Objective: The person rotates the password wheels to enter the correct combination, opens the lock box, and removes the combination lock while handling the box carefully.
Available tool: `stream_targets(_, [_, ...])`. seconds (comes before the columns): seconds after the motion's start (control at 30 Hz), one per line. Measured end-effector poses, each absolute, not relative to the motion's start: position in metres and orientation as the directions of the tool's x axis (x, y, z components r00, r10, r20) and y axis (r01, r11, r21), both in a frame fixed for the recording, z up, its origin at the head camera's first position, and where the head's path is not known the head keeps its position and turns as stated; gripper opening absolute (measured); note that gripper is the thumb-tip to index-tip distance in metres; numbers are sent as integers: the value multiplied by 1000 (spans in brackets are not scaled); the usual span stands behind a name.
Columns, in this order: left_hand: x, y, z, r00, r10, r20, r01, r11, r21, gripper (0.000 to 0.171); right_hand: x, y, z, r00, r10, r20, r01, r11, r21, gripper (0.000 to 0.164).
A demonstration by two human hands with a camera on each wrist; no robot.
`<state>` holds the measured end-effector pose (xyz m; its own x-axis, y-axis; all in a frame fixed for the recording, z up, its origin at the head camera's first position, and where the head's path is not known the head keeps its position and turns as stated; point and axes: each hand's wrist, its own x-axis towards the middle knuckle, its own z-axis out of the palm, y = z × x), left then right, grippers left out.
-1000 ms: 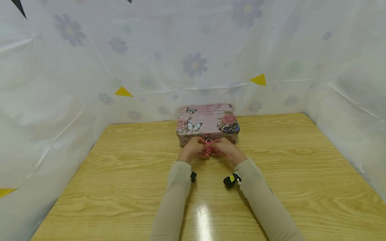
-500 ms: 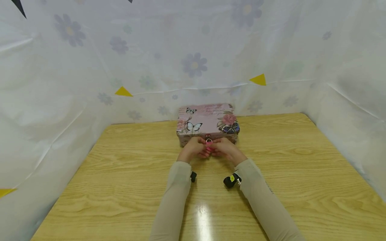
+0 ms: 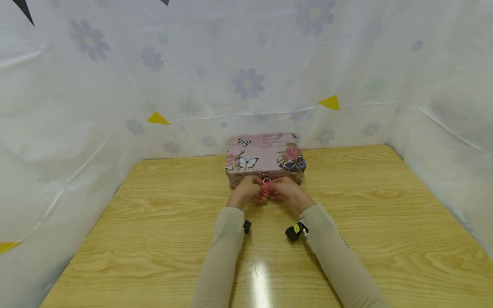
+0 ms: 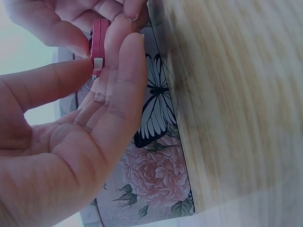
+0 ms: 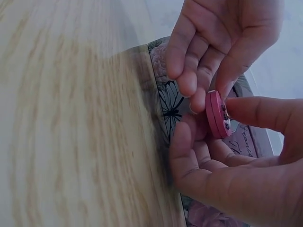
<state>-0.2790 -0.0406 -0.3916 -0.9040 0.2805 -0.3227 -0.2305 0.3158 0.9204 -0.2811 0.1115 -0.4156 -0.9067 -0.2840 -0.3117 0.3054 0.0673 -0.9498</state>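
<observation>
Small pinkish-red padlock [image 5: 218, 115] gripped by left hand [image 3: 247, 188] and right hand [image 3: 288, 190]

Both hands were brought together at one spot, the padlock being pinched between thumb and curled fingers on each side. In the right wrist view, the right thumb was laid against the padlock face, on which small dark wheels [image 5: 224, 117] were seen; their markings were too small to be read.

The padlock was located at the middle of the front of a pink rectangular box [image 3: 263, 156], printed with butterflies, roses and script, its lid down. A silvery ring-shaped shackle [image 3: 267, 179] was seen just below a small metal clasp [image 3: 265, 174]; whether it was locked could not be told.

The box was set near the far edge of a yellowish wood-grain table [image 3: 154, 222], close to a white flower-printed sheet [image 3: 192, 51]. Yellow triangular patches [image 3: 330, 102] were noted on the sheet. Long beige sleeves [image 3: 221, 252] were worn on both arms, and a black strap [image 3: 294, 232] with a yellow mark was seen beside the right cuff.
</observation>
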Motion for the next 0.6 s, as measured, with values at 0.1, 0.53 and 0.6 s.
stream_targets(0.1, [-279,-40,-391,-905,280,-321,-230,314,921,9,-281,112,-415,-902,-284,-326,313,89,-945,30])
stream_targets(0.53, [-278,-41,-392,-899,273,-342,-249,322,913,14,-279,111,-415,-900,-307,-309,317,23,-948,25])
stream_targets(0.6, [-278,-41,-392,-900,274,-339,-246,322,914,12,-279,111,-416,-901,-305,-308,317,22,-948,26])
